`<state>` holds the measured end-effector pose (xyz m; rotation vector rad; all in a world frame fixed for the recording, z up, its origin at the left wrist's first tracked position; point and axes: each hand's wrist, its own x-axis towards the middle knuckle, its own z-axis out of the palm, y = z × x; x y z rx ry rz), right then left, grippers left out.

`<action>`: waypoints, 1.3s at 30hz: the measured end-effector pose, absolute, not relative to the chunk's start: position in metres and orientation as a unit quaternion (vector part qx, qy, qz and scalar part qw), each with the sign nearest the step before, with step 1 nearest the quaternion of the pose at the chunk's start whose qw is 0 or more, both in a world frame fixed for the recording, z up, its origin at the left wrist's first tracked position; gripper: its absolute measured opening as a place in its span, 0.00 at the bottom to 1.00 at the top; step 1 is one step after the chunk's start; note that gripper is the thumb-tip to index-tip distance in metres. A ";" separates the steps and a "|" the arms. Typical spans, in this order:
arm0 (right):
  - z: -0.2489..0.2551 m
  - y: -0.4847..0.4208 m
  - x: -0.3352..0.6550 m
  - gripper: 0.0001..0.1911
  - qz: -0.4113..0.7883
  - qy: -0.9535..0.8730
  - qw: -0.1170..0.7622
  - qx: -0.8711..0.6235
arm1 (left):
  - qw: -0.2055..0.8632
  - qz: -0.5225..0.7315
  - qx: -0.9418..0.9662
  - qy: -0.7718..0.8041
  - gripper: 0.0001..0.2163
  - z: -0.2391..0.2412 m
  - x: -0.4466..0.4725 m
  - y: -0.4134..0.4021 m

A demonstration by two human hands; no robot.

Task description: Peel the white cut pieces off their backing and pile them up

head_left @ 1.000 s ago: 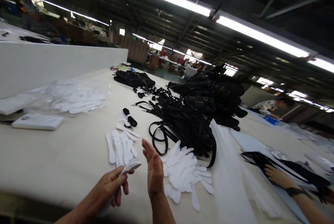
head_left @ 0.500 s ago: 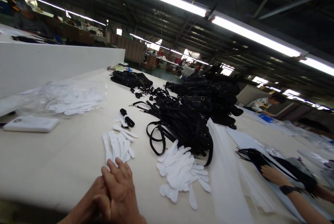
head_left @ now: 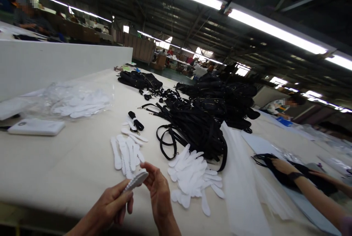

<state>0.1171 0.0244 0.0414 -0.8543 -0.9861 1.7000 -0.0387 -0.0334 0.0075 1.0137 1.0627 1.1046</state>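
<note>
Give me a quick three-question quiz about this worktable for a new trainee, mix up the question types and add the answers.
1. Which hand grips the stack of white pieces?
2. What colour is the strap heap? A, red; B, black; C, blue.
3. True or false: in the picture, the clear plastic bag lies left of the strap heap.

Key: 1, the left hand; 2, B; 3, true.

1 left hand (head_left: 111,200), 1 right hand (head_left: 158,188); 1 handheld stack of white strips (head_left: 136,180), 2 loose piles of strips (head_left: 190,177), overlapping beyond count; 1 clear bag of strips (head_left: 48,100), 1 bundled black strap (head_left: 136,121), 1 white device (head_left: 36,127).
</note>
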 end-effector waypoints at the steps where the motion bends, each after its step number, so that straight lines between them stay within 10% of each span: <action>1: 0.043 0.018 0.118 0.24 0.710 -0.416 0.462 -0.331 | 0.615 0.478 0.430 0.457 0.22 0.006 -0.039 -0.034; 39: 0.039 0.013 0.122 0.16 0.581 -0.522 0.440 -0.442 | 0.597 0.513 0.290 0.544 0.21 0.005 -0.061 -0.028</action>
